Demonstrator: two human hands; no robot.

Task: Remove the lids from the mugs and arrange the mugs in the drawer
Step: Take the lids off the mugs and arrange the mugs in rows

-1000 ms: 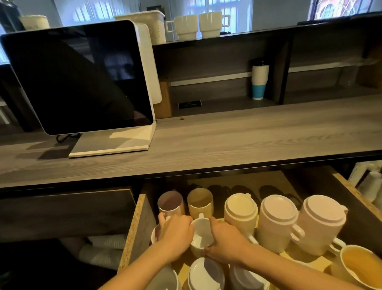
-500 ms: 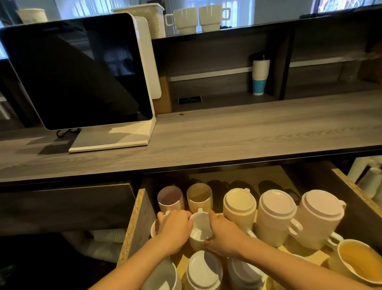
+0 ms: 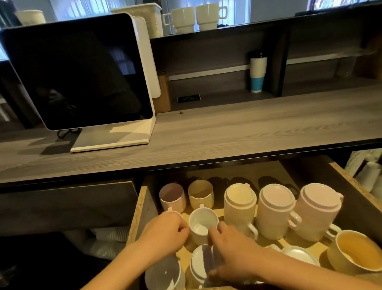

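Observation:
The open wooden drawer [image 3: 144,208] holds several mugs. At the back left stand a pink open mug [image 3: 172,197] and a yellow open mug [image 3: 200,193]. To their right stand three lidded mugs [image 3: 277,209] in a row. A white open mug [image 3: 202,224] stands upright in the second row. My left hand [image 3: 165,233] has its curled fingers against this mug's left side and covers another mug. My right hand [image 3: 233,256] grips a lidded mug [image 3: 199,265] in the front row.
A large yellow open mug [image 3: 356,253] sits at the drawer's front right, and a loose white lid [image 3: 296,253] lies beside it. Another open mug [image 3: 162,275] is at the front left. The grey counter [image 3: 230,132] above carries a screen [image 3: 77,73]. Paper cups [image 3: 368,176] are stacked to the right.
My right hand has left the white mug and dropped toward me onto the lidded mug in the front row. My left hand stays beside the white mug, which now stands on the drawer floor.

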